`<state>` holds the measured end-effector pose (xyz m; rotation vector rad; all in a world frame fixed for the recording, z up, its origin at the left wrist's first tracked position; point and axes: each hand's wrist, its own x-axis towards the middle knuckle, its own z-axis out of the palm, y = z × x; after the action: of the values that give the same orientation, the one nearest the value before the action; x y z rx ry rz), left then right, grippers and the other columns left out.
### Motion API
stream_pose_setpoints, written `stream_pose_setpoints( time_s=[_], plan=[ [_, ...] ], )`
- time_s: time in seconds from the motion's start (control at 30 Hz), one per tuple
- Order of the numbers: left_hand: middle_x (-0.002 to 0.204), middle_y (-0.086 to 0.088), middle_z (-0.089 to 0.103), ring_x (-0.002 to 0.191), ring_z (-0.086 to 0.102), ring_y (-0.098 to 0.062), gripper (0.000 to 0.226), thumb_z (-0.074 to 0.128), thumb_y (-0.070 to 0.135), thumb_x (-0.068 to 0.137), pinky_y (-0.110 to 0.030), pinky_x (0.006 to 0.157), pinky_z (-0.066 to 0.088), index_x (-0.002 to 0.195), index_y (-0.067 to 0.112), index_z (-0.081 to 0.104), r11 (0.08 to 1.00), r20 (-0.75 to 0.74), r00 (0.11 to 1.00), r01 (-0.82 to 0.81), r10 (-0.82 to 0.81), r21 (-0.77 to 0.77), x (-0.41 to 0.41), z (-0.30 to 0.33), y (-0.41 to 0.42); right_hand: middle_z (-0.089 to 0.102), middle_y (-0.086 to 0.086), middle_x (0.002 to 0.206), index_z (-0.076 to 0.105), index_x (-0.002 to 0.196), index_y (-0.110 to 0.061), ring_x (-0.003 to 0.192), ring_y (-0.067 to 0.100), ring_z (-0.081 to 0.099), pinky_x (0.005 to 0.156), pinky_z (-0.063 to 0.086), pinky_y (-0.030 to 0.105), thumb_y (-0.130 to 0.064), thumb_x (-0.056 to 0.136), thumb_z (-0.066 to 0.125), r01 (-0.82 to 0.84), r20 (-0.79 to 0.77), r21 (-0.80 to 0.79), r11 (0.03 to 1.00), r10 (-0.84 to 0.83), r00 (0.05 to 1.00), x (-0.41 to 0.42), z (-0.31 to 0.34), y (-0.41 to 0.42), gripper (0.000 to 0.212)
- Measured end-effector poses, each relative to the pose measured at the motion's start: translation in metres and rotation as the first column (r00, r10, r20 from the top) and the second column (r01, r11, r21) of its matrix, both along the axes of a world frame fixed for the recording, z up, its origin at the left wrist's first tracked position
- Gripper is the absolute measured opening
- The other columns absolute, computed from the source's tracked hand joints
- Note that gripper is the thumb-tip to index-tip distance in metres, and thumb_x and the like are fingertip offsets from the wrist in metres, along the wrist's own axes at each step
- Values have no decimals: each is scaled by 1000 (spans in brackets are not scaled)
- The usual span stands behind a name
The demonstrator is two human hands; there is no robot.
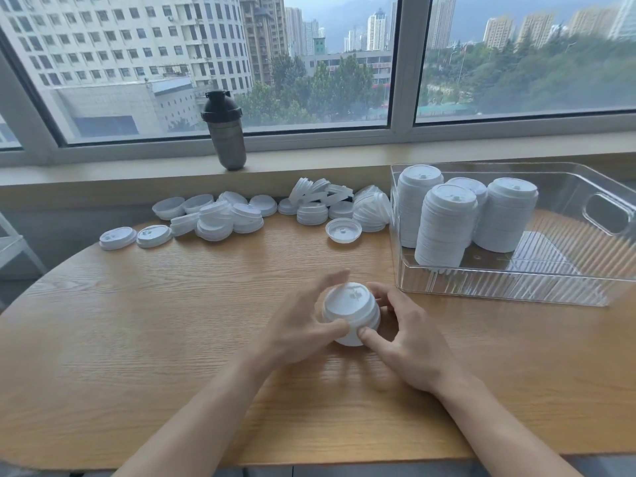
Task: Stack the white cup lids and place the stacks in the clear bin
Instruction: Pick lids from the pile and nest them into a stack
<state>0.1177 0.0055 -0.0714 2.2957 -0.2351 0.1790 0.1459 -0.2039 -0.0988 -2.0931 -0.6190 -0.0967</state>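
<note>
Wooden surface (172,321) by a big window. Both hands, left (299,325) and right (409,342), hold a small lid stack (351,316) between them. Beyond the grip, loose lids (220,218) wait. Right of it, the bin (585,270) has four tall stacks (444,225) (lots left).

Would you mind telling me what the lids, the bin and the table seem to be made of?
Lids: thin moulded plastic by the look, matte white, with crisp ridged rims.
Bin: clear rigid plastic, probably acrylic; glossy, ribbed, and the stacks show through it.
Table: light wood or wood-look laminate; printed-looking grain, satin sheen.
</note>
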Motion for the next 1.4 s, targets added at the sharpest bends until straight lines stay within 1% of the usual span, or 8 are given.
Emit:
stream_pose_setpoints(
  time_s=[0.23,0.43,0.63,0.8,0.9,0.97,1.07,1.4],
  plan=[
    [124,21,51,109,56,5,86,73,77,71,-20,90,48,144,39,46,992,-14,992,-124,124,22,2,-6,-6,57,-26,127,48,136,-40,118,-4,54,100,47,25,-56,71,73,14,21,-54,998,-13,1000,1,-2,0,72],
    [145,21,51,135,46,3,81,74,48,76,-34,116,40,151,36,44,999,-12,1000,14,-14,-51,3,-9,-5,57,-23,129,45,143,-37,121,-1,54,104,47,31,-60,68,79,33,49,-64,997,-30,998,4,-7,2,85],
    [120,20,58,110,59,0,88,83,64,69,-26,96,50,144,34,48,988,40,992,-114,118,-108,1,-20,-9,58,-20,132,45,144,-34,125,1,53,105,46,32,-64,65,79,42,53,-67,997,-39,998,6,-9,2,91],
    [133,17,62,124,57,4,78,81,43,75,-31,108,48,145,26,51,976,26,997,-62,69,-209,-1,-23,-9,60,-23,127,47,141,-37,120,-2,55,103,48,29,-64,65,81,47,56,-35,998,-45,997,5,-8,2,88],
    [134,20,57,125,52,6,85,83,55,72,-29,108,46,145,29,49,984,49,995,-77,86,-164,-3,-22,-13,61,-23,126,47,139,-37,120,-1,56,103,48,30,-59,64,83,40,48,-30,999,-39,998,5,-8,2,86],
    [129,22,58,118,56,3,90,83,67,65,-30,103,49,141,32,51,982,59,991,-113,123,-150,-4,-22,-15,62,-23,124,47,138,-38,118,-2,57,102,48,30,-54,63,84,41,48,-19,999,-40,998,5,-8,2,84],
    [121,19,64,101,65,-4,78,90,55,67,-33,93,55,135,33,57,972,56,988,-129,143,-196,-3,-23,-13,64,-22,122,50,136,-39,116,-1,59,99,50,30,-52,64,84,27,47,1,1000,-27,999,4,-6,3,81],
    [130,20,63,123,53,5,72,84,45,73,-23,105,44,138,33,59,985,57,994,-81,90,-151,-2,-25,-9,58,-20,126,43,147,-33,118,-4,54,102,46,24,-60,65,77,49,35,-48,998,-48,998,3,-9,1,93]
  ],
)
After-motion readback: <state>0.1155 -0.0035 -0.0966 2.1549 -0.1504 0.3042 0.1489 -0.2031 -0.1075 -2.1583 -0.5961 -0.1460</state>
